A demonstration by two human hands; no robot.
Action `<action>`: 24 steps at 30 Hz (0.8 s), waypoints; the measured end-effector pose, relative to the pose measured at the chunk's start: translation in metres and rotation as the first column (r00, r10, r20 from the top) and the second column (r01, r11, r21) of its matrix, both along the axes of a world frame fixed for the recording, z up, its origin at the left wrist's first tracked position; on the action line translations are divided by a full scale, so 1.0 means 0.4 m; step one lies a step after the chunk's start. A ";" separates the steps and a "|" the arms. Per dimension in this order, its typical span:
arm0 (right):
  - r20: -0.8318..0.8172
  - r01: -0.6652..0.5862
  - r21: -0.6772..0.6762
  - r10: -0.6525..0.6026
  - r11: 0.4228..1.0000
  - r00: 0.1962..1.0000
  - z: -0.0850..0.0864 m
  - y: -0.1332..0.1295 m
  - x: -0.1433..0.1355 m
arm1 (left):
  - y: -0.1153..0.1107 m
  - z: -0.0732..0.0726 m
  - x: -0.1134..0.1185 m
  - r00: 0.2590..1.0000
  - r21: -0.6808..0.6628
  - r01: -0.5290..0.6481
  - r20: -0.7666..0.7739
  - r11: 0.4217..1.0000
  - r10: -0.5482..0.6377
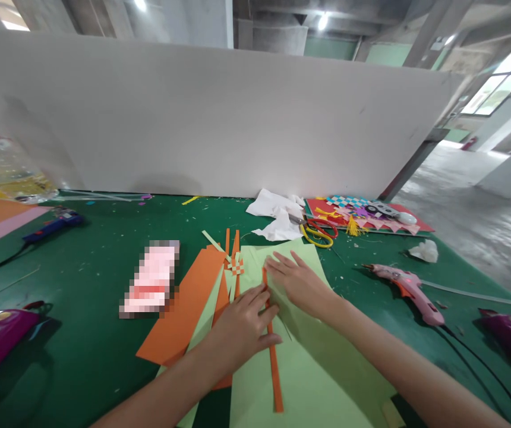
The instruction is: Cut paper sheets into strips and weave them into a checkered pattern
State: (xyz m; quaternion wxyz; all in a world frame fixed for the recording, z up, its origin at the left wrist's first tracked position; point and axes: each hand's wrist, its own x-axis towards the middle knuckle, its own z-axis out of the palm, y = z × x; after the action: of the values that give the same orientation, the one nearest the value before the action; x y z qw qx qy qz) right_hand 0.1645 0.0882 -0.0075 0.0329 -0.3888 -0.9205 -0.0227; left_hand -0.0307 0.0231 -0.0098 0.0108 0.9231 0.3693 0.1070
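A narrow orange paper strip [274, 371] lies lengthwise on a pale green paper sheet [253, 386]. My left hand [249, 321] rests over the strip's upper part, fingers apart and touching it, thumb spread to the side. Just beyond, my right hand [300, 282] lies flat with fingers outstretched at the strip's far end. A small woven orange-and-green checkered piece [237, 266] sits to the left, with loose strip ends sticking out. Beside it is a larger orange paper sheet [188, 300], partly over more green paper. My left forearm hides some of these papers.
Scissors [320, 232] with red and yellow handles lie by crumpled white tissue [277, 213]. A pink glue gun [409, 291] with a cord is at right. Purple tools [6, 333] and a blurred pink item [151, 279] lie left. A white panel [193, 119] stands behind.
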 end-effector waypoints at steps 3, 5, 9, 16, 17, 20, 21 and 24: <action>-0.025 0.075 0.015 -0.075 0.997 0.997 0.006 0.046 -0.027 | 0.001 -0.003 -0.001 1.000 0.017 0.010 0.012 1.000 -0.010; -0.059 0.118 0.022 -0.117 0.993 0.991 0.009 0.066 -0.044 | 0.000 -0.005 -0.002 1.000 0.030 0.019 0.017 0.999 -0.020; -0.133 0.109 -0.007 -0.109 0.994 0.985 0.014 0.068 -0.058 | -0.005 -0.008 -0.003 0.999 0.063 0.032 0.033 0.997 -0.034; -0.246 -0.081 -0.123 0.048 0.989 0.968 -0.009 0.054 -0.031 | -0.002 0.008 0.005 1.000 0.065 0.011 0.020 0.998 -0.013; -0.272 -0.076 -0.133 0.037 0.988 0.962 -0.012 0.055 -0.027 | 0.001 0.008 0.004 1.000 0.071 0.008 0.020 0.997 -0.009; -0.349 -0.057 -0.163 -0.003 0.985 0.937 -0.013 0.059 -0.017 | 0.007 0.001 0.000 1.000 0.090 -0.018 0.014 0.996 0.017; -0.371 -0.052 -0.172 -0.016 0.984 0.929 -0.011 0.060 -0.014 | 0.008 -0.002 -0.002 0.999 0.096 -0.035 0.014 0.995 0.034; -0.420 -0.024 -0.182 -0.056 0.983 0.906 -0.006 0.065 -0.004 | 0.007 -0.003 -0.006 0.996 0.102 -0.088 0.032 0.991 0.085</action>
State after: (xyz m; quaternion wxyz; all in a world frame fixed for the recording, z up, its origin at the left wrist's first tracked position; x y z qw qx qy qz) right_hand 0.1628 0.1140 -0.0098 0.1957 -0.3935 -0.8862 0.1464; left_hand -0.0332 0.0260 -0.0110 -0.0365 0.9040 0.4027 0.1389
